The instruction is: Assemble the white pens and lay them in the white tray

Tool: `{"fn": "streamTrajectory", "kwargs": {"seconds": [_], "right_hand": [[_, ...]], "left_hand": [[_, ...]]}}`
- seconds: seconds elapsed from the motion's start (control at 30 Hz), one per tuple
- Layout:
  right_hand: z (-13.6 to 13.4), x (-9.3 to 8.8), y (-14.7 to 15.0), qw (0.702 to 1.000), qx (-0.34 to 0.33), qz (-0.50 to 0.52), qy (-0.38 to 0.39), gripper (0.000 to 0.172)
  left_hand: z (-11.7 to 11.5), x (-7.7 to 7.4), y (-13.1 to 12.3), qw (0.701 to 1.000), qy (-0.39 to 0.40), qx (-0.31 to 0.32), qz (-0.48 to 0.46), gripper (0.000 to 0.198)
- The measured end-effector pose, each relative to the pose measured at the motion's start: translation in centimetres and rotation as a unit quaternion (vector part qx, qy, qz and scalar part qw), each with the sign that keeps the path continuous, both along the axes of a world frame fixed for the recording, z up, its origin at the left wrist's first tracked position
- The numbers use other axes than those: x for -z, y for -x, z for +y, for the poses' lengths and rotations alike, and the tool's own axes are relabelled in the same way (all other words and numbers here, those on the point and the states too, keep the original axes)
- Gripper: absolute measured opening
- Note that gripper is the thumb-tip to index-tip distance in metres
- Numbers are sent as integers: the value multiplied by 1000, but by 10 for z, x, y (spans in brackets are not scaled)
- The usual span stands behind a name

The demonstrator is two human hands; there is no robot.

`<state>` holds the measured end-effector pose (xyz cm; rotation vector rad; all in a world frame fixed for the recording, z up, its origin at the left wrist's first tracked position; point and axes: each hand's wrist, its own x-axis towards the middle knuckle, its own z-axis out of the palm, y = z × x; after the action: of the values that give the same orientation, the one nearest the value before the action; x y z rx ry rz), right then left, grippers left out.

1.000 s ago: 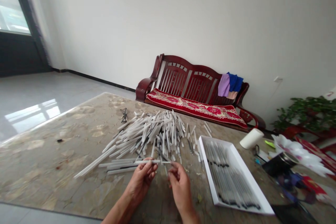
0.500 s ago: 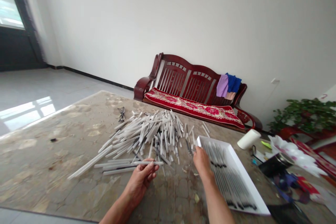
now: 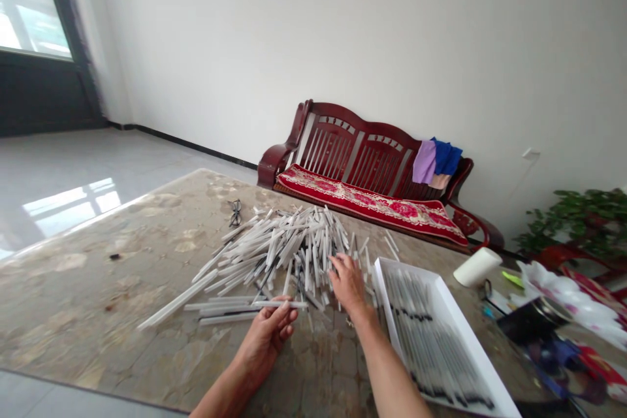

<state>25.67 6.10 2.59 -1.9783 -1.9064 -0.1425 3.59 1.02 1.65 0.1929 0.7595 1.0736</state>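
My left hand [image 3: 271,333] is closed around a slim translucent white tube [image 3: 294,304], pinched between thumb and fingers and lying almost level above the table. Just beyond it is a large loose pile of similar tubes [image 3: 274,241], some with dark parts. My right hand [image 3: 349,284] is at the right edge of this pile, fingers apart and stretched toward the tubes; nothing shows in them. Right of that hand stands a shallow white box [image 3: 453,304] holding two rows of slim clear sticks with black ends [image 3: 435,346].
Black-framed glasses [image 3: 236,212] lie behind the pile on the patterned table [image 3: 98,313]. A white roll [image 3: 477,267], a black cylinder [image 3: 531,320] and a white flowered plastic bag [image 3: 573,294] are to the right. A wooden bench [image 3: 362,157] stands past the table.
My right hand has moved left, from beside the box's edge to the pile. The left hand keeps its tube in nearly the same place. The view has shifted slightly.
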Motion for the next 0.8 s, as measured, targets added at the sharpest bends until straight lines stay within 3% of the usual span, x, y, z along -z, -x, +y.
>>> {"fn": "streamTrajectory", "kwargs": {"seconds": [0.13,0.4,0.5,0.63,0.8], "right_hand": [[-5,3,11,998,-57,-27,26,38],[-32,12,-35,1000,7,-24,0,28],[-29,8,-41,998,45,-4,-37,25],[0,-4,-10,997,-4,38,-71,30],[32,-8,56,990,-141,32,2,38]], "left_hand": [[0,-1,0,1000,-3,0,2,12],[-1,-1,1,1000,12,2,-8,11],[-1,-2,1,1000,10,7,-10,11],[-1,-1,0,1000,9,2,-14,15],[-2,1,1,1000,9,-3,-21,18]]}}
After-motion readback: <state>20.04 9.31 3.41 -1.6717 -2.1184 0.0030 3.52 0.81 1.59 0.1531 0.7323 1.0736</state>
